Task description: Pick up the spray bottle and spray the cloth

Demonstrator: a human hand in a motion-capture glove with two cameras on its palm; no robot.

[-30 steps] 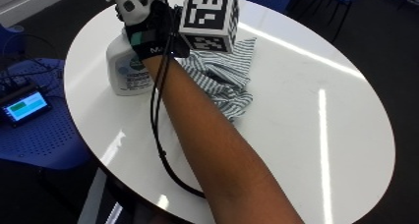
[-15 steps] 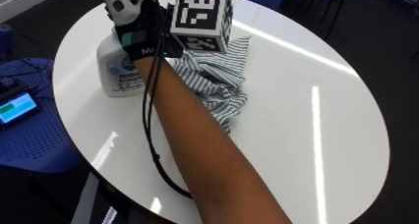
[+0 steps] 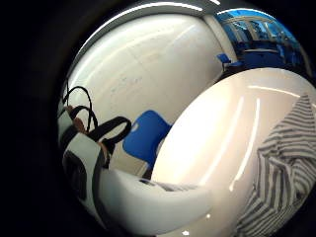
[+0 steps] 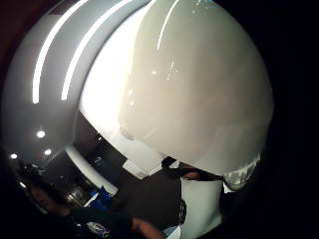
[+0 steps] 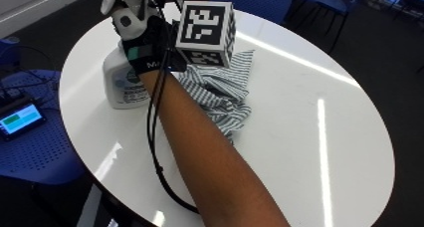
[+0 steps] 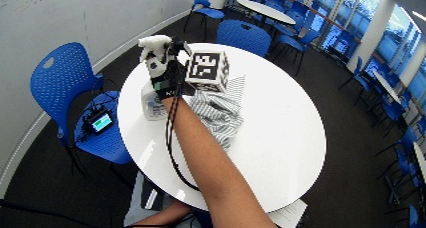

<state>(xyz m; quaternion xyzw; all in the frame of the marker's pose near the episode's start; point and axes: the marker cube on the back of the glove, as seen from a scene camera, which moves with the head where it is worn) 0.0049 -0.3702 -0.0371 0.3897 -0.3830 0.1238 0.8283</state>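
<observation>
Outside view is showing the white spray bottle [image 5: 124,80] standing upright on the round white table [image 5: 311,137], near its edge, just beside the striped cloth [image 5: 218,95]. Your gloved right hand [image 5: 142,48] is sitting at the bottle's neck and trigger head, and the bottle's body is filling the thumb side palm view, but you cannot tell whether your fingers are curling round it. Past the table's edge, a small lit screen [image 5: 20,118] is resting on a blue chair [image 5: 33,152].

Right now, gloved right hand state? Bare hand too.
Right hand: at the spray bottle's neck; whether its fingers grip it cannot be told.
Bare hand: not in view.
</observation>
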